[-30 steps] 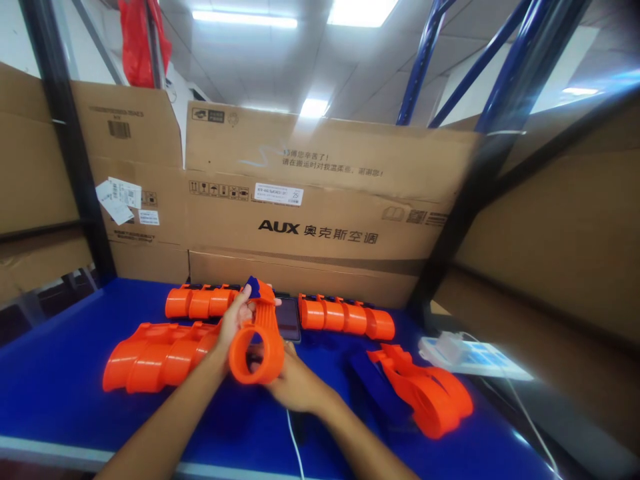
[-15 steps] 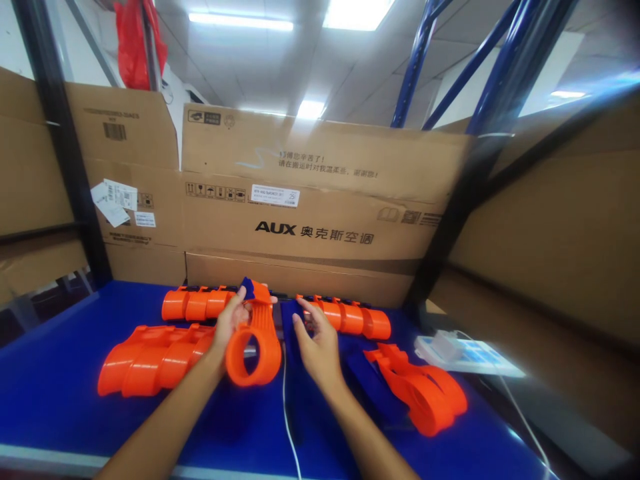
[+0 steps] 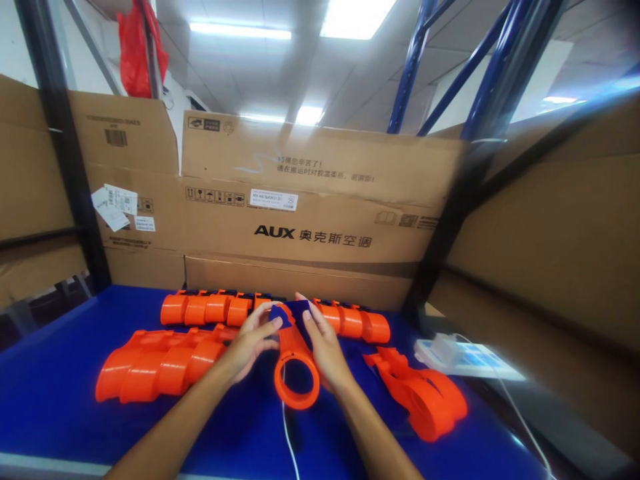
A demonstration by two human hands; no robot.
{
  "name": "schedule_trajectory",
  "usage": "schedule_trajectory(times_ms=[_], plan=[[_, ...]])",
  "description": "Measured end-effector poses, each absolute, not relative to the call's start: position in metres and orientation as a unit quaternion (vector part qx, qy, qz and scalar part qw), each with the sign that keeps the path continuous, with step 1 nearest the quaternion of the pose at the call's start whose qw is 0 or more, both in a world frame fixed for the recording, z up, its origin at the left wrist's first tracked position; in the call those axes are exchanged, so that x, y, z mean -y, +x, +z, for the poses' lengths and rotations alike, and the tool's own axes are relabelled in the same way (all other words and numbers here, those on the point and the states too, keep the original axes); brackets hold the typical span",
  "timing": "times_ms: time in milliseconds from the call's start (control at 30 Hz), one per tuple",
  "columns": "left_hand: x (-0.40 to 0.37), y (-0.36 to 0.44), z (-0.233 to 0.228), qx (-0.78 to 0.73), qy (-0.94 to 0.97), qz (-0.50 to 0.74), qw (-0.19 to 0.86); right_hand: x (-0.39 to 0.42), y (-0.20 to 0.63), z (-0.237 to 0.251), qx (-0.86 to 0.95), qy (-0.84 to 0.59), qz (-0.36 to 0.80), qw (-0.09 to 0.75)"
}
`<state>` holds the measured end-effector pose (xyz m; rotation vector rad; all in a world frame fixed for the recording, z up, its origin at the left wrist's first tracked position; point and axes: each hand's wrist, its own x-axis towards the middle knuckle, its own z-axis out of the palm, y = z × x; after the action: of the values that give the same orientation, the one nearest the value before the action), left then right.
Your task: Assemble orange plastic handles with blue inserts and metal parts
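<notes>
Over the middle of the blue tabletop [image 3: 240,440], an orange plastic ring with a flat stem [image 3: 294,344] hangs ring-down between my hands. My left hand [image 3: 250,350] pinches the stem's upper end, where a piece of dark blue strap folds over it. My right hand [image 3: 326,348] is closed at the other side, thumb and fingers on the dark blue strap [image 3: 300,309]. How the strap runs through the orange end is partly hidden by the fingers.
Several orange rings [image 3: 145,367] lie nested at left. A back row of orange rings [image 3: 350,321] with dark bands lines the cardboard [image 3: 310,267]. Loose orange pieces [image 3: 433,403] lie at right, near a power strip [image 3: 480,360]. A white cable [image 3: 290,440] crosses the front.
My left hand has moved right with the orange ring, bringing it to my right hand. The blue strap in my right hand now meets the orange stem's upper end.
</notes>
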<state>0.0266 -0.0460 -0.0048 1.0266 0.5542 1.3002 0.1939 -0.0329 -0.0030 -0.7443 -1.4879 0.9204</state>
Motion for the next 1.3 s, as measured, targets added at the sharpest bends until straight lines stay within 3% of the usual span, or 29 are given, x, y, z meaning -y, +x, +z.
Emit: schedule_trajectory(times_ms=[333, 1100, 1300], plan=[[0.042, 0.025, -0.004, -0.274, 0.407, 0.631, 0.601, 0.037, 0.205, 0.0, 0.688, -0.32, 0.338, 0.557], [0.046, 0.025, -0.001, -0.251, 0.449, 0.65, 0.56, 0.04, 0.203, -0.002, 0.702, -0.324, 0.342, 0.534], [0.052, 0.024, 0.004, -0.189, 0.46, 0.656, 0.568, 0.044, 0.203, -0.005, 0.752, -0.356, 0.227, 0.507]])
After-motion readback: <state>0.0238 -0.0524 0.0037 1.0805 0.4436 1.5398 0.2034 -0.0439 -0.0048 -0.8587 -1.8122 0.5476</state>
